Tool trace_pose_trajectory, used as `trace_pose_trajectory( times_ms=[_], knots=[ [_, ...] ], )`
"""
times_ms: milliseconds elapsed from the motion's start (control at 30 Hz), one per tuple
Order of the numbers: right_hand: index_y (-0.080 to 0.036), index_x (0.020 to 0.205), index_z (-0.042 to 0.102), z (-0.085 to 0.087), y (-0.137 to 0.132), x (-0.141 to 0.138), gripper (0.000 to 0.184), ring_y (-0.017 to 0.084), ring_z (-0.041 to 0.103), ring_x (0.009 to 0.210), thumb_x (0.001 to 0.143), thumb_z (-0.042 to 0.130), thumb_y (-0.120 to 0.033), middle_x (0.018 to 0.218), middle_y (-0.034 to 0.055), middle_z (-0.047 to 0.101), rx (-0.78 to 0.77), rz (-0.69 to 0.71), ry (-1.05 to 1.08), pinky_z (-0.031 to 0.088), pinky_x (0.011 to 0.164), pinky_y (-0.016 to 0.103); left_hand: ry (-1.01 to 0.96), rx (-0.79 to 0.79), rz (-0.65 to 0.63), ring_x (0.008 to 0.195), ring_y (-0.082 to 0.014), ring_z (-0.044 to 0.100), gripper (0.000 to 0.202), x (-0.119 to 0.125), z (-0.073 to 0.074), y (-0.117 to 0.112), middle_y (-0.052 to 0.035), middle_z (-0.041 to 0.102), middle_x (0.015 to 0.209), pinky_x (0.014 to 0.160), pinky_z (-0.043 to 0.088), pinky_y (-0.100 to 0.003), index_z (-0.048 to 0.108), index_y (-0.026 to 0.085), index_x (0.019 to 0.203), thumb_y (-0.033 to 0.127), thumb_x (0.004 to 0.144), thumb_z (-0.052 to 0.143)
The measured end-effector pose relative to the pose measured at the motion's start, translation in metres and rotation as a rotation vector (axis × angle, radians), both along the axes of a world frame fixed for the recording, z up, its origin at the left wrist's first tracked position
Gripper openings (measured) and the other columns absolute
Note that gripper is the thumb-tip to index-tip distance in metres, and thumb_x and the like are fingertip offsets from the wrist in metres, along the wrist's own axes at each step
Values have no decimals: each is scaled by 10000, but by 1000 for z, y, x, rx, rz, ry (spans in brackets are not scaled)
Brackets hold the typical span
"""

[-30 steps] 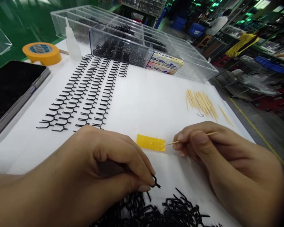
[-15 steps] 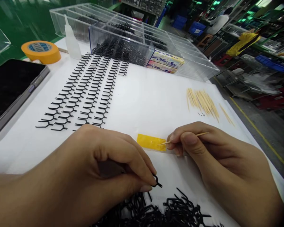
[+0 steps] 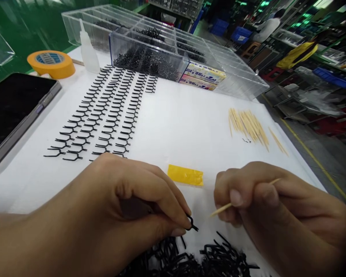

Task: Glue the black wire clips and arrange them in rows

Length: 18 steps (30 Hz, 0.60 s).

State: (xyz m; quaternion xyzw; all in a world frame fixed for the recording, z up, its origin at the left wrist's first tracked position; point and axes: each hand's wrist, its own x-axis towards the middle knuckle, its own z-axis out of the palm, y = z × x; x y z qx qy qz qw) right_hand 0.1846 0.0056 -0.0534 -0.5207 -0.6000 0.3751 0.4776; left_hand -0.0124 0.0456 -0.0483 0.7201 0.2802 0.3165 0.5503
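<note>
Between thumb and fingers, my left hand (image 3: 141,200) pinches a small black forked part (image 3: 193,224); its split end points right, and the rest is hidden by the fingers. My right hand (image 3: 259,200) is closed around a wooden toothpick (image 3: 221,210), whose tip points left toward the forked part without touching it. A yellow strip of tape (image 3: 185,175) lies flat on the white table between and beyond the hands, with a tiny glint on it. Below the hands is a loose pile of black forked parts (image 3: 225,256). Rows of the same black parts (image 3: 103,115) are laid out behind my left hand.
Toothpicks (image 3: 249,125) lie at the right, with small dark bits beside them. A clear divided box (image 3: 233,84) stands at the back with black parts and small cartons (image 3: 203,75). At left are a phone (image 3: 17,107), an orange tape roll (image 3: 50,63) and a white squeeze bottle (image 3: 88,54).
My right hand has drawn the toothpick tip off the yellow tape and brought it nearer, down and right, toward the forked part. My left hand has stayed nearly still.
</note>
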Motion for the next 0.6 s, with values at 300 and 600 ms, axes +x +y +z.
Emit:
trace_pose_trajectory(
  times_ms=[300,600],
  knots=[
    [-234,727,623,0,-1,-2,259,110,512,405,902,513,-390,556,-18,544,22,134,-28,423,343,177,-18,-5,13,619,2,614,143,2,-4,3,51,681,715,601,430,46,660,135,671,-1,700,629],
    [-231,727,610,2,0,-3,260,98,526,436,901,514,-398,586,-28,555,10,160,-61,437,377,162,41,-66,23,628,8,596,164,1,2,-2,31,673,712,607,421,41,663,96,669,-52,697,599]
  ],
)
